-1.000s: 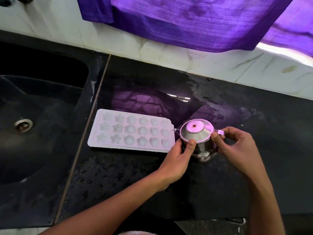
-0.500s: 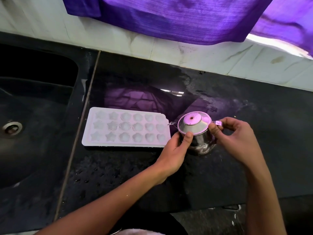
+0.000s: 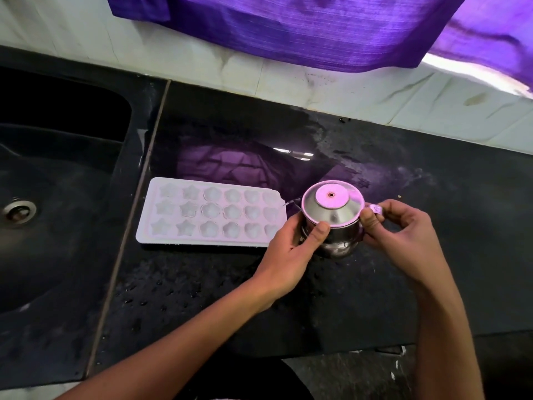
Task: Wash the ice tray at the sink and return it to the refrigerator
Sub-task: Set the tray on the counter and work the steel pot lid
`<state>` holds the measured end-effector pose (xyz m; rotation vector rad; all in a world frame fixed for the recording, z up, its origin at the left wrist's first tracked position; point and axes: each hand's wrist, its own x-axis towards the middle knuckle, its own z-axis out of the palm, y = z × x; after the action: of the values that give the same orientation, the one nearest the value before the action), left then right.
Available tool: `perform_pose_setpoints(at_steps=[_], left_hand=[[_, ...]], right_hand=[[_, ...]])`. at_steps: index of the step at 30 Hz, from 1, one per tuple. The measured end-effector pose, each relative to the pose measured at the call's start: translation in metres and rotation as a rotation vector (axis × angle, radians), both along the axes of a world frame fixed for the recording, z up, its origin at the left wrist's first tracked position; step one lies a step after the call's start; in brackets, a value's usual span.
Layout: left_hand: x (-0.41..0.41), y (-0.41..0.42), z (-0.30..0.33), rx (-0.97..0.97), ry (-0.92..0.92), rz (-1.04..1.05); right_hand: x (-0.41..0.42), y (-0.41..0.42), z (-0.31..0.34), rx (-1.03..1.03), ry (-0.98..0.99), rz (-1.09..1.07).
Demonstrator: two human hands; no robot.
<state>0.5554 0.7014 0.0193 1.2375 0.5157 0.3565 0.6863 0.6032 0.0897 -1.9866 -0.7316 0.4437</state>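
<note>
A white ice tray (image 3: 213,215) with star and flower moulds lies flat on the black counter (image 3: 288,298), just right of the black sink (image 3: 57,197). Beside its right end stands a small steel pot (image 3: 331,217) with a domed lid. My left hand (image 3: 291,249) grips the pot's left side, thumb on the lid rim. My right hand (image 3: 401,229) pinches the pot's handle at the right side. Neither hand touches the tray.
The sink drain (image 3: 18,210) shows at the far left. Water drops cover the counter in front of the tray. A purple cloth (image 3: 288,27) hangs over the white tiled wall (image 3: 375,93) behind. The counter's front edge runs below my arms.
Both hands keep the same hold on the pot. Only the head camera has shifted a little; the tray has not moved.
</note>
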Motion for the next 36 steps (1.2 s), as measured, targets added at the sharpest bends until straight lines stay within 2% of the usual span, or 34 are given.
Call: perform_pose_setpoints(at_steps=[5, 21, 36], left_hand=[[-0.014, 0.003, -0.001, 0.011, -0.006, -0.034], [-0.024, -0.011, -0.016, -0.147, 0.046, -0.092], [-0.021, -0.006, -0.009, -0.168, 0.102, -0.153]], right_hand=[[-0.007, -0.002, -0.002, 0.042, 0.036, 0.016], [-0.008, -0.011, -0.01, -0.155, -0.083, -0.004], [-0.011, -0.015, -0.007, -0.215, -0.136, -0.06]])
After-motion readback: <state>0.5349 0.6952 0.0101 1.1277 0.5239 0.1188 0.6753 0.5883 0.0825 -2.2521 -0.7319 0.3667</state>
